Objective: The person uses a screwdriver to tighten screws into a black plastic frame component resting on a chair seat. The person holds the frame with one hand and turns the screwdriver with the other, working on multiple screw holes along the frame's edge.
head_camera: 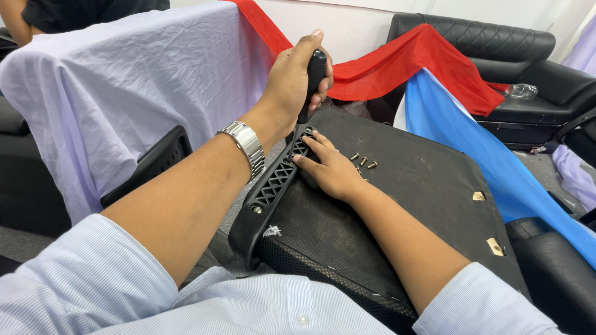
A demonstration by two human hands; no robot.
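At twelve o'clock, the left hand (292, 80) is gripping a screwdriver (308, 87) upright over the armrest bracket (271, 186); the right hand (329, 167) is pressing flat, fingers spread, beside it. Slipping off the screw could jab those fingers.

Three loose screws (363, 160), one screwdriver (312, 80), one armrest (268, 191), two sofas (496, 49).

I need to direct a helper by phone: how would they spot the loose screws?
Find the upturned black chair seat on the person's lap. On its flat fabric underside, just beyond the right hand, lie the small loose screws. They are brassy and shiny, unlike the flat tan tags near the seat's right edge.
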